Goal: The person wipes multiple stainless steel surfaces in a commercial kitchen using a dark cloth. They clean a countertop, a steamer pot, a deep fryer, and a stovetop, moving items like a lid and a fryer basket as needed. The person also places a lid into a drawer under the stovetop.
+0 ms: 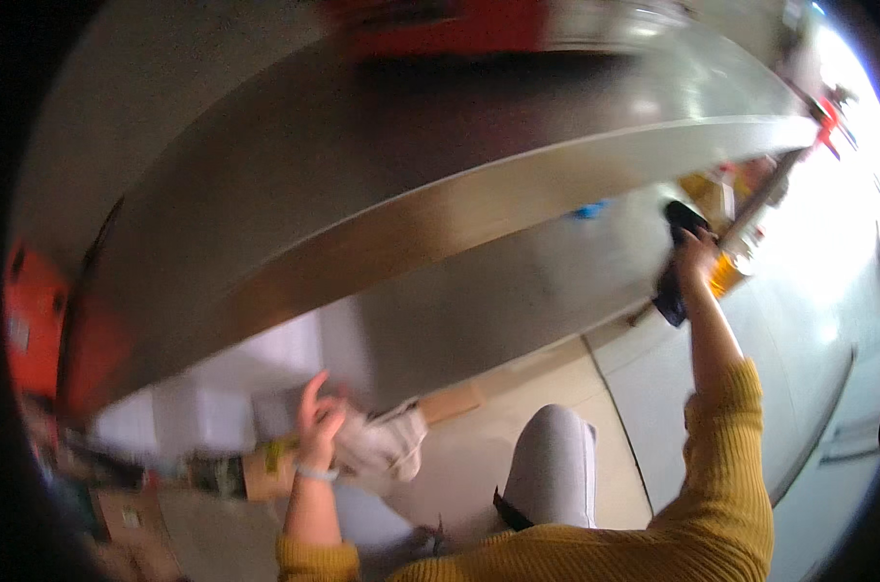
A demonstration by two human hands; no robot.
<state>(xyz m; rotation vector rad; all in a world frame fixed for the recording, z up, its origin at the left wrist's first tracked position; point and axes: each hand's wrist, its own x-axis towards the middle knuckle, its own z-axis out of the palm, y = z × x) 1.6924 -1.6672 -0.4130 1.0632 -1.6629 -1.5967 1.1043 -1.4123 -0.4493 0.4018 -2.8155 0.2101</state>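
Note:
My right hand [696, 256] is stretched out to the far right, by the end of a metal table [440, 211]. It grips a long black object [671, 295], too blurred to name more exactly. Just beyond that hand is a container of yellow-orange liquid [727, 275], partly covered by it. My left hand [319, 420], with a pale band at the wrist, hangs in front of the table with its fingers apart and nothing in them. A whitish cloth or bag [389, 440] lies below and beside it.
A red object [454, 29] stands on the tabletop's far side. The table's lower shelf [484, 291] bears a small blue item [591, 210] and white boxes [214, 407]. Cardboard boxes [265, 473] are low at left, near an orange-red case [34, 327]. A table leg [764, 193] rises at right.

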